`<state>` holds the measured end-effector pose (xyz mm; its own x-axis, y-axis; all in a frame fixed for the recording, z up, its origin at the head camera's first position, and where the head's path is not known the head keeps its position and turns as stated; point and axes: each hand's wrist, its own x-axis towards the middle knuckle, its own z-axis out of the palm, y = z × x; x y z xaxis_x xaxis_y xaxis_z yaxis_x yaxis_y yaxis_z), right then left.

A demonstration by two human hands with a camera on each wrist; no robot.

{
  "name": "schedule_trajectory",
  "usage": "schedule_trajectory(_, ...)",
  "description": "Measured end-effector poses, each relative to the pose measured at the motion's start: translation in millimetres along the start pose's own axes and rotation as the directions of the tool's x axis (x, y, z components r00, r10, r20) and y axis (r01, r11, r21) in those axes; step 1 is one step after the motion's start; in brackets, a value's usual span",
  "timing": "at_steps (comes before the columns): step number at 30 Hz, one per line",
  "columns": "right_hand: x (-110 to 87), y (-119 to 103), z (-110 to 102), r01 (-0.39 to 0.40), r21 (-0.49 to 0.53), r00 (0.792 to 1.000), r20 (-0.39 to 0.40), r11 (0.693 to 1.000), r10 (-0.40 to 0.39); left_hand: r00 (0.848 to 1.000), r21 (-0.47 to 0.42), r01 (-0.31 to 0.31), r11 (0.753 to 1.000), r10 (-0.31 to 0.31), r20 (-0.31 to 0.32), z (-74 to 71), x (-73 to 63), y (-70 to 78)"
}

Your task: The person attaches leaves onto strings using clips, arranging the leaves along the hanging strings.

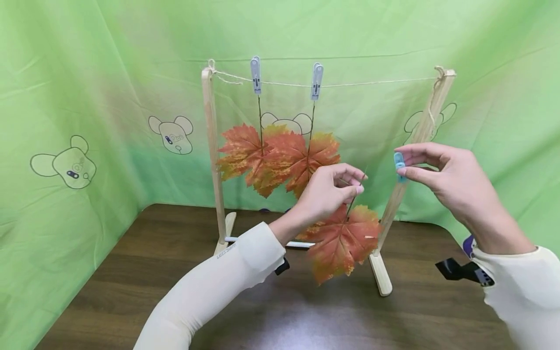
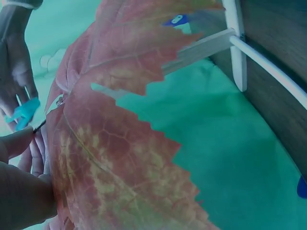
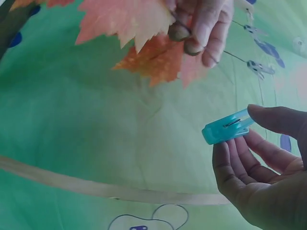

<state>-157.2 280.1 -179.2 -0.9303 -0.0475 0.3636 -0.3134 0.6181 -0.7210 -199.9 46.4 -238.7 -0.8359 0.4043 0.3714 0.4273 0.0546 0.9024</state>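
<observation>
My left hand (image 1: 330, 187) pinches the thin stem of an orange-red maple leaf (image 1: 343, 243), which hangs below the fingers in front of the wooden frame. That leaf (image 2: 110, 148) covers much of the left wrist view. To the right, my right hand (image 1: 457, 182) holds a light-blue clothespin (image 1: 398, 159) between thumb and fingers, near the frame's right post. In the right wrist view the clothespin (image 3: 220, 133) lies between the thumb and fingertips. Two similar leaves (image 1: 242, 150) hang by their stems from grey clothespins (image 1: 256, 75) on the string (image 1: 372, 82).
The frame's left post (image 1: 211, 146) and right post (image 1: 430, 109) carry the string. A pale rod (image 1: 299, 244) joins them low down. The frame stands on a dark wooden table (image 1: 144, 272). Green cloth (image 1: 144, 39) with cartoon mouse outlines surrounds the table's back and sides.
</observation>
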Motion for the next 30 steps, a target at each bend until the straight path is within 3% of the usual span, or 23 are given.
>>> schedule_trajectory(4, 8.7, -4, -5, 0.014, 0.048, 1.000, -0.007, 0.999, -0.014, 1.000, -0.068, 0.017, 0.998, -0.018, -0.021, -2.5, 10.5, 2.7)
schedule_trajectory(11, 21.3, -12, -10, 0.051, 0.175, 0.999, -0.017, 0.983, -0.049, 0.999, -0.127, -0.016, 0.992, 0.011, -0.040, -3.0, 24.3, 10.2)
schedule_trajectory(16, 30.2, -20, -10, 0.087, 0.424, 0.996, -0.024, 0.901, -0.085, 0.999, -0.185, -0.005, 0.983, -0.004, -0.050, -0.3, 33.1, 14.9)
schedule_trajectory(18, 34.1, -23, -10, 0.099, 0.531, 0.995, -0.026, 0.842, -0.100, 0.998, -0.197, 0.011, 0.980, -0.022, -0.056, 0.6, 36.9, 16.7)
schedule_trajectory(30, 53.3, -38, -11, 0.145, 0.753, 0.984, -0.043, 0.642, -0.172, 0.995, -0.185, 0.028, 0.982, -0.045, -0.089, 6.3, 58.1, 31.3)
